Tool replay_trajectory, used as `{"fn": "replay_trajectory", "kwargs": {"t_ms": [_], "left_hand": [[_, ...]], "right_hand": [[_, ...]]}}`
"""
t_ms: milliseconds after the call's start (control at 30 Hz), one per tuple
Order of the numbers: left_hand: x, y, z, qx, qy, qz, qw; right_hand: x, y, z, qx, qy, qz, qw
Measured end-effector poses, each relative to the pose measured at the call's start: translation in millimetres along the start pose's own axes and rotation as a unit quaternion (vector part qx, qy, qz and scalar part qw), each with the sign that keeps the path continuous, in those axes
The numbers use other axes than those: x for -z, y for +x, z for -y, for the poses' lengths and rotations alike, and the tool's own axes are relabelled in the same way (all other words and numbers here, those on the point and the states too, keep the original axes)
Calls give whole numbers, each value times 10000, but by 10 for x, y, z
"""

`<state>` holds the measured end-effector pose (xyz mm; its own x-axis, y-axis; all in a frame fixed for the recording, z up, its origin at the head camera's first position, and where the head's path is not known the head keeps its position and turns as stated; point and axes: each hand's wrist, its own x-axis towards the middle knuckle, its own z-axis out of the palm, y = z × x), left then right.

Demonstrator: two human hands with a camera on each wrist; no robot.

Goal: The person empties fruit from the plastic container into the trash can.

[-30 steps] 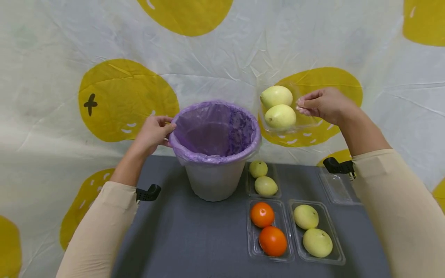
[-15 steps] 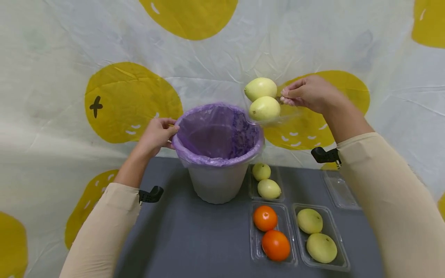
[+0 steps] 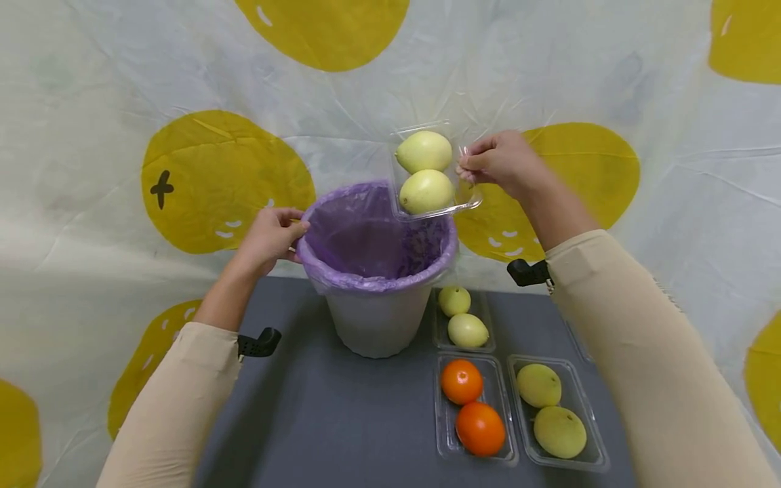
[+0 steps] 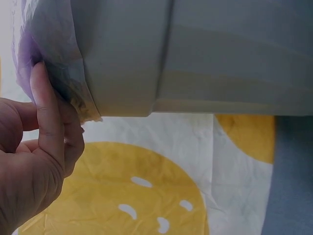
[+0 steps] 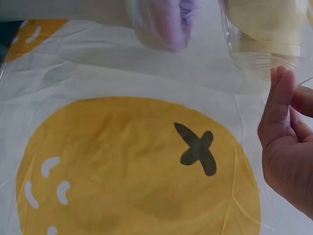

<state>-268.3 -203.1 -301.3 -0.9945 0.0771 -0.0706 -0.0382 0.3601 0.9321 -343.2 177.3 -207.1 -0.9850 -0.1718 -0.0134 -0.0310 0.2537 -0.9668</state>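
A pale bin point(image 3: 378, 325) lined with a purple plastic bag point(image 3: 348, 274) stands at the table's back. My left hand point(image 3: 268, 237) pinches the bin's bagged rim on its left side; in the left wrist view its fingers point(image 4: 46, 112) lie against the folded-over bag. My right hand point(image 3: 503, 163) pinches the right edge of a clear plastic tray point(image 3: 466, 200), lifted over the bin's right rear rim. Two pale yellow-green, melon-like fruits point(image 3: 426, 191) lie in that tray. The right wrist view shows the tray's end between thumb and fingers point(image 5: 276, 105).
Right of the bin are three clear trays on the grey table point(image 3: 342, 420). One holds two orange round fruits point(image 3: 480, 428), the others pairs of yellow-green fruits point(image 3: 468, 330) point(image 3: 559, 432). A further tray edge point(image 3: 578, 339) is mostly hidden by the right sleeve. Patterned cloth point(image 3: 366, 102) hangs behind.
My right hand has carried the tray with its two fruits leftward, from beside the bin to above its right rear rim. My left hand has kept its place on the rim.
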Motion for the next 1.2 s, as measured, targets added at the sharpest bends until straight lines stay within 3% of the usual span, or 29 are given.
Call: {"fn": "replay_trajectory", "kwargs": {"t_ms": [233, 567, 967, 1200], "left_hand": [[6, -10, 2, 23, -4, 15, 10000], [4, -12, -13, -12, -15, 37, 10000], [-36, 13, 19, 3, 14, 96, 10000], [-17, 23, 34, -32, 56, 64, 10000]], "right_hand": [[-175, 26, -44, 394, -77, -400, 9984], [-274, 36, -54, 639, 202, -516, 9964], [-312, 48, -25, 657, -776, -531, 9934], [-378, 82, -52, 967, -1078, -693, 9870]]}}
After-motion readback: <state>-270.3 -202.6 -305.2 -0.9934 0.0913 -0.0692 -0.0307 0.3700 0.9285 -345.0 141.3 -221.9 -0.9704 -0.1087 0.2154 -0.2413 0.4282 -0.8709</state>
